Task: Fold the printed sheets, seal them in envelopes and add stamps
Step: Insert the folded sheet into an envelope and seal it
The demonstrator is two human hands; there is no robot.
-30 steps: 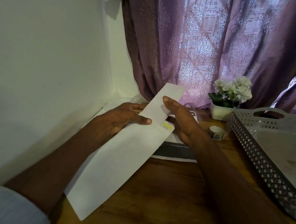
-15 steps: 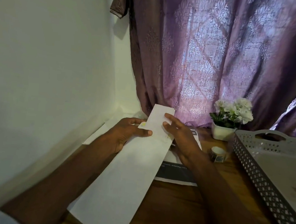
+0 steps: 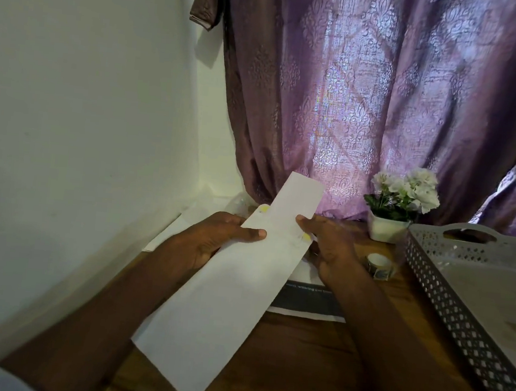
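A long white envelope [image 3: 220, 311] is held above the wooden desk, its far end raised toward the curtain. Its open flap [image 3: 299, 196] stands up, with small yellow marks near the fold. My left hand [image 3: 214, 238] grips the envelope's left edge, thumb on top. My right hand [image 3: 329, 246] holds the right edge by the fold. A printed sheet with a dark band [image 3: 306, 301] lies on the desk under the envelope. A small roll of stamps [image 3: 380, 265] lies to the right of my right hand.
A grey perforated tray [image 3: 461, 297] fills the right side of the desk. A white pot of white flowers [image 3: 397, 208] stands by the purple curtain. More white paper [image 3: 181, 222] lies at the left against the white wall.
The camera tilted up, then settled. The envelope turned slightly, and the flap now stands more upright. Both hands kept their hold at the flap fold.
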